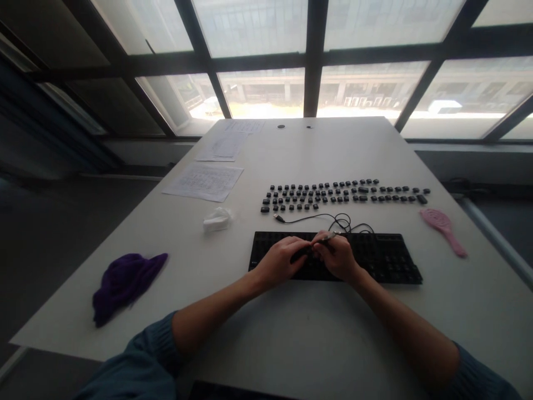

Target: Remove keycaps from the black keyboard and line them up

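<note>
A black keyboard lies on the white table, and both hands are over its middle. My right hand is closed around a small tool with a metallic part showing above the fingers. My left hand has its fingers bent together at a dark object, too hidden to name, and its fingertips meet those of my right hand. Behind the keyboard, several black keycaps stand in rows. A black cable with a USB plug runs between keycaps and keyboard.
A pink hairbrush lies at the right. On the left are a purple cloth, a crumpled white plastic piece and printed papers. The white table reaches to the windows. A dark edge shows at the bottom.
</note>
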{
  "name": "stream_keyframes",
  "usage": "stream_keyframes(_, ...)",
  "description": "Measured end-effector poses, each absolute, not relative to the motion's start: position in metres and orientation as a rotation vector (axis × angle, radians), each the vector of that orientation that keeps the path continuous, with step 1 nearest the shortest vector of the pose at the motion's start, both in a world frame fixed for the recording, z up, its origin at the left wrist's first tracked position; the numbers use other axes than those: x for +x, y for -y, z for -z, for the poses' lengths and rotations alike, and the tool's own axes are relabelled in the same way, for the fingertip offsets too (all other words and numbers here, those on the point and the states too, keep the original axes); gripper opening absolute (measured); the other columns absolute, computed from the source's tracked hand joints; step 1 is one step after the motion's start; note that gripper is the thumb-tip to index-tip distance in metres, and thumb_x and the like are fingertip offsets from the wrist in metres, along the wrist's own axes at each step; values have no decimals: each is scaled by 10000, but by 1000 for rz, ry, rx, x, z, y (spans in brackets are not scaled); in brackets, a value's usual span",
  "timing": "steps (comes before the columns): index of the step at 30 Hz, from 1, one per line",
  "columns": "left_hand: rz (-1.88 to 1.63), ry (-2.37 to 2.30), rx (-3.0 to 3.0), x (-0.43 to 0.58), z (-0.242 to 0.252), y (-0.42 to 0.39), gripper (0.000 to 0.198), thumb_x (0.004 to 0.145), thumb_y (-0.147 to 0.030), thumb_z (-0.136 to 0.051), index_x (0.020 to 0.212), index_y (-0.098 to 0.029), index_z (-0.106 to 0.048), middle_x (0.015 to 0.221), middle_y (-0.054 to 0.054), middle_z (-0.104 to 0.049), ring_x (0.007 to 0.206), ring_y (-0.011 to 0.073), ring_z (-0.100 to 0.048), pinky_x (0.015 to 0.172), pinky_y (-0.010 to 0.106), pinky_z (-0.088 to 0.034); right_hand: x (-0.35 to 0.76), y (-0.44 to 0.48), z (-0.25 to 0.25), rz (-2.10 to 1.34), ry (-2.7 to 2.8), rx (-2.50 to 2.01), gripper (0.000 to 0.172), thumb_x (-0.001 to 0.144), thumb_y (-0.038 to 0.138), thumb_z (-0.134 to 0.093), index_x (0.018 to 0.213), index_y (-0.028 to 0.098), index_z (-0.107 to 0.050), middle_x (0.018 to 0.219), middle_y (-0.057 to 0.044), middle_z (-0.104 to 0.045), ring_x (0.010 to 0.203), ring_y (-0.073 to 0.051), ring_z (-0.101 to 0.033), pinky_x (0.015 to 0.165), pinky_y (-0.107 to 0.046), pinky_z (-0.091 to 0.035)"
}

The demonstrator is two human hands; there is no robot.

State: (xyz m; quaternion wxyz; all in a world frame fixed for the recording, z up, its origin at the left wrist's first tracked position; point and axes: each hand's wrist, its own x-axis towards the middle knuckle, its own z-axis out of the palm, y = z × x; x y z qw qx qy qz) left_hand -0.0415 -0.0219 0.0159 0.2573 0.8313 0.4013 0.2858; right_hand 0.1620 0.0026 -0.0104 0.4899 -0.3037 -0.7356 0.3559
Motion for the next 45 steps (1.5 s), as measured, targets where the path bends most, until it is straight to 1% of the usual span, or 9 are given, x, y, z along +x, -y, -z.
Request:
stream_keyframes(5, -788, -1116, 2163, -35, -15, 19, 285, 921, -159, -559, 1180, -184, -675, 1013, 77, -702, 912, 186, -661, 857, 307, -520, 161, -4, 10, -910, 1795, -666, 125, 943, 219, -575, 860, 170, -654, 706, -19, -614, 592, -128, -585, 575, -245, -478)
stream_keyframes(8, -758, -1132, 2123, -36, -17, 16, 228, 936, -193, -544, 1068, -196, -729, 957, 62, -701, 859, 172, -653, 804, 277, -509, 160, -6, 8, -909, 1795, -634, 128, 943, 222, -572, 862, 165, -653, 713, -21, -609, 621, -134, -590, 619, -254, -497)
stream_keyframes(11, -665, -1154, 1967, -40, -22, 10, 195, 908, -262, -607, 1010, -194, -758, 943, 51, -730, 847, 180, -666, 792, 271, -510, 159, -7, 7, -901, 1764, -620, 114, 933, 217, -586, 861, 160, -652, 698, -15, -611, 627, -135, -593, 653, -258, -504)
stream_keyframes(15, -509, -1220, 1568, -50, -30, -2, 283, 802, -352, -725, 1010, -166, -767, 892, 48, -765, 814, 208, -694, 745, 279, -537, 158, -7, 8, -883, 1786, -575, 93, 922, 195, -596, 864, 153, -656, 719, -23, -624, 646, -137, -598, 676, -261, -507)
stream_keyframes(19, -570, -1289, 1392, -61, -35, -13, 392, 745, -417, -774, 1041, -161, -750, 906, 58, -773, 821, 216, -712, 756, 300, -564, 159, -7, 8, -849, 1851, -534, 93, 926, 198, -590, 874, 158, -657, 782, -47, -652, 701, -152, -619, 715, -270, -518)
stream_keyframes(23, -697, -1383, 1539, -58, -47, -37, 408, 710, -426, -796, 1008, -152, -754, 923, 78, -771, 853, 232, -717, 763, 315, -583, 160, -7, 6, -838, 1879, -526, 100, 933, 200, -589, 868, 158, -652, 816, -61, -668, 738, -163, -637, 742, -276, -526)
stream_keyframes(28, -772, -1406, 1971, -23, -54, -98, 291, 755, -333, -722, 975, -148, -768, 882, 64, -745, 749, 175, -692, 700, 268, -570, 160, -7, 4, -836, 1887, -510, 104, 932, 202, -599, 855, 154, -651, 819, -67, -671, 734, -162, -640, 732, -270, -527)
stream_keyframes(35, -456, -1321, 2404, 35, -30, -155, 252, 725, -142, -655, 941, -167, -783, 845, 36, -742, 723, 153, -655, 782, 268, -534, 161, -8, 5, -831, 1886, -502, 94, 926, 188, -607, 848, 149, -643, 826, -66, -675, 742, -156, -642, 739, -262, -533)
stream_keyframes(45, -329, -1267, 2519, 40, -20, -164, 302, 733, -158, -660, 1018, -170, -756, 946, 52, -756, 827, 198, -674, 877, 311, -510, 161, -9, 5, -821, 1901, -518, 97, 932, 193, -610, 854, 144, -638, 832, -76, -681, 742, -161, -639, 732, -270, -534)
